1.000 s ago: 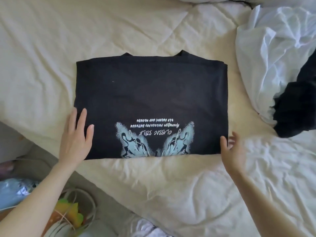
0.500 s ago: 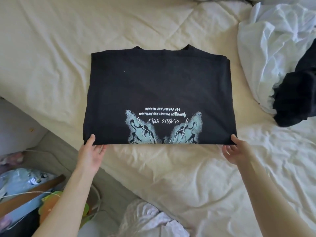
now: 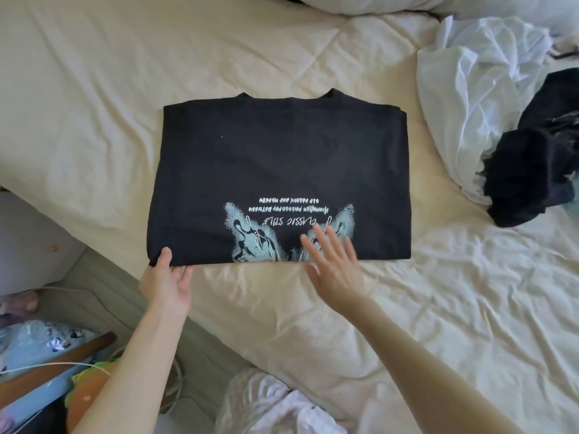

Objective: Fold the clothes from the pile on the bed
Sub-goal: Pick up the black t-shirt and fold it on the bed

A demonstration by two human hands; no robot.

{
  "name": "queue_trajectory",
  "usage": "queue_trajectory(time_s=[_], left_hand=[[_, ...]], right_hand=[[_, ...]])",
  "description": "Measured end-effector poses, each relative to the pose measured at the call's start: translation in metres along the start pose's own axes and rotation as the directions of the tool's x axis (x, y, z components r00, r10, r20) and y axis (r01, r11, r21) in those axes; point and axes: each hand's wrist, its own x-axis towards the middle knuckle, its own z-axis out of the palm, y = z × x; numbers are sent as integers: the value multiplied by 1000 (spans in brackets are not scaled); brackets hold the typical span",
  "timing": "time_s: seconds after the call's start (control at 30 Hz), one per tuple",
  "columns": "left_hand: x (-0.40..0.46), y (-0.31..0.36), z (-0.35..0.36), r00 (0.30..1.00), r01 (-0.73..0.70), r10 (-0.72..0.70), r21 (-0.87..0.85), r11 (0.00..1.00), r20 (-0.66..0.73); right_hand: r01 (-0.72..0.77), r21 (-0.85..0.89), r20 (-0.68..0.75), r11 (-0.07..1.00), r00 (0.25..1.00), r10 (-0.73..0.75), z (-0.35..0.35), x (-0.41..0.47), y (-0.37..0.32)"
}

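Your left hand point(image 3: 166, 281) pinches the near-left corner of the folded black shirt point(image 3: 282, 170); your right hand point(image 3: 333, 264) lies flat, fingers straight. Soft, limp cloth: grip corners.

Folded shirt point(image 3: 282, 170) on bed point(image 3: 94, 89), pile point(image 3: 488, 98) right.

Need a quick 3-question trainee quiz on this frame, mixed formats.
1. True or false: the right hand lies flat on the black shirt.
2. Which corner of the shirt does the left hand pinch? A) near left B) far left C) near right
3. Fill in: the unfolded pile lies to the shirt's ____.

Key: 1 true; 2 A; 3 right.
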Motion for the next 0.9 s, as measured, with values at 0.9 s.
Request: queue_trajectory(time_s=[0.9], left_hand=[[-65,-142,96,413,-756,151,430,-493,898]], right_hand=[[-435,879,262,192,780,569,-70,46,131]])
